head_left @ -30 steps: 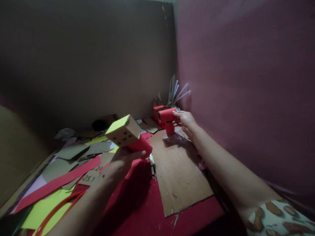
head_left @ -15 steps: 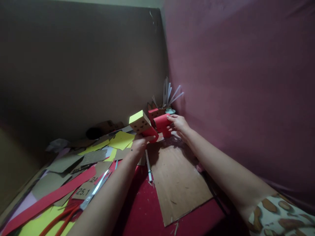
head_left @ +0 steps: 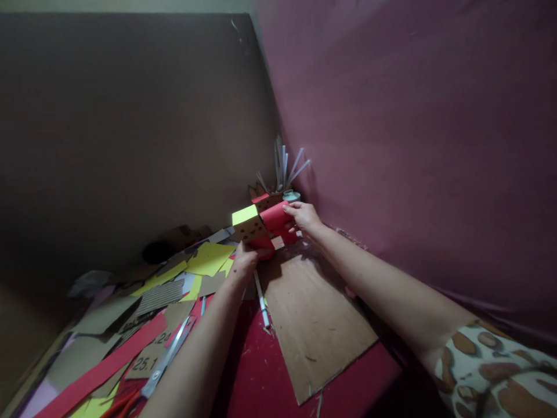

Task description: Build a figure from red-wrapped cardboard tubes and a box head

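Note:
My left hand (head_left: 249,259) is closed round the red lower part of a small cardboard box figure (head_left: 248,227). The figure has a yellow top and dark spots like a face on its front. My right hand (head_left: 304,219) pinches a red paper tube (head_left: 275,216) by its right end. The tube lies sideways beside the box figure, its left end close to the box. Another red piece (head_left: 288,233) hangs below the tube; whether it is joined to the tube I cannot tell. Part of the left hand's grip is hidden behind its own back.
A brown cardboard sheet (head_left: 319,325) lies on the red tabletop (head_left: 243,348). A white stick-like pen (head_left: 262,302) is to its left. Orange-handled scissors (head_left: 152,380), a red strip (head_left: 108,366) and yellow paper (head_left: 209,259) cover the left side. White sticks (head_left: 285,165) stand in the corner.
The box figure has tilted more upright and its box end is closer to the red tube. Both hands keep their grip. The view has shifted slightly to the right.

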{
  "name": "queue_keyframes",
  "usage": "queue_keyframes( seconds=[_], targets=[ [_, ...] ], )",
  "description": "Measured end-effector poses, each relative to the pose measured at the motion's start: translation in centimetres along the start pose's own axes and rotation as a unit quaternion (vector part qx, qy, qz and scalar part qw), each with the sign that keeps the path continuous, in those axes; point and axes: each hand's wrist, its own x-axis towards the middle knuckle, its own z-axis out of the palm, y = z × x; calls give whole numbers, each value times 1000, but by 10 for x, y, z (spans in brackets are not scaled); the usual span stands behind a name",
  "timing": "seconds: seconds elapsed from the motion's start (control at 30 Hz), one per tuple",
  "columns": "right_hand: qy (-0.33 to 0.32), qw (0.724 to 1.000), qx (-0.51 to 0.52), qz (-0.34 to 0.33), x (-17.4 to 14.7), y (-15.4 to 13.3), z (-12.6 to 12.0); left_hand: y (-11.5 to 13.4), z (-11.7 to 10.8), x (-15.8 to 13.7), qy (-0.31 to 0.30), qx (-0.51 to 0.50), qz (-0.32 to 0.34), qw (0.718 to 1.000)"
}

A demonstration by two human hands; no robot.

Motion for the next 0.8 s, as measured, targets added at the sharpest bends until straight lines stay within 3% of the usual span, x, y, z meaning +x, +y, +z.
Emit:
queue_keyframes(
  seconds=[0.43, 0.8],
  targets=[
    [16, 1000, -16, -15, 2, -1, -2, -3, -6, 4, -50, 72, -21, 996],
    [12, 1000, -21, -11, 1, -2, -1, -4, -8, 4, -55, 95, -21, 994]
  ],
)
